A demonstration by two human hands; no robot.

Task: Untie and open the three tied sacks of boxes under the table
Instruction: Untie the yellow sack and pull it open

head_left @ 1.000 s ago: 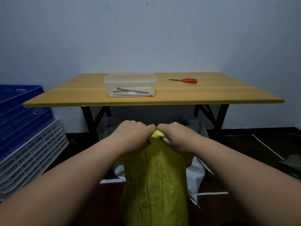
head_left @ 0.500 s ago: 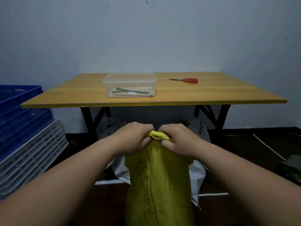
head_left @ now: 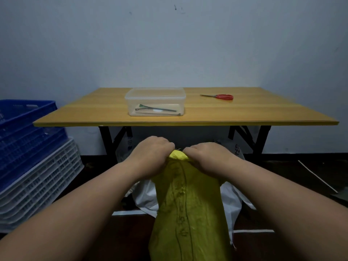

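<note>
A yellow woven sack [head_left: 188, 208] stands upright on the floor in front of the table [head_left: 105, 113]. Its bunched top sits between my two hands. My left hand [head_left: 150, 155] grips the neck of the sack from the left, fingers curled. My right hand [head_left: 207, 157] grips it from the right, knuckles almost touching the left hand. The tie itself is hidden under my fingers. Behind the yellow sack lies a white sack [head_left: 231, 202] on the floor. Another white sack [head_left: 124, 147] stands under the table near the left legs.
On the table stand a clear plastic container [head_left: 155, 101] with small items inside and red-handled scissors [head_left: 220, 97]. Blue crates [head_left: 24, 134] and white crates [head_left: 39, 187] are stacked at the left. Black table legs [head_left: 107, 142] flank the sacks. A white strip [head_left: 316, 176] lies on the dark floor at right.
Both hands have stayed clamped on the yellow sack's top, shifting slightly. The sack's neck has twisted a little between them and the view has moved slightly.
</note>
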